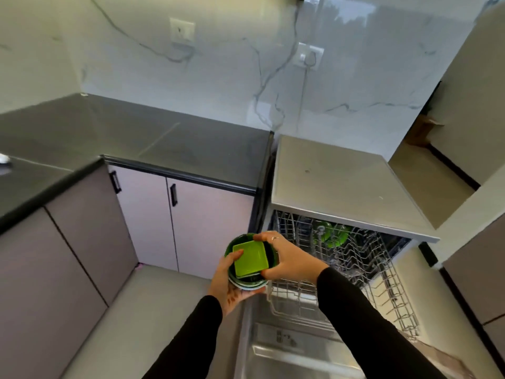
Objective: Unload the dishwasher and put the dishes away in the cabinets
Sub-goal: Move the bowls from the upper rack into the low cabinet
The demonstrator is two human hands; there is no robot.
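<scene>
Left hand [228, 283] — palm up, fingers curled in a supporting grip, thumb extended toward 12 o'clock. Right hand [287, 258] clamps from 3 o'clock — ring on one finger. Both forearms black-sleeved.

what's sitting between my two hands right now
In the head view, a stack of dark green bowls with a lime-green square dish nested on top sits between the left hand and right hand.
</scene>
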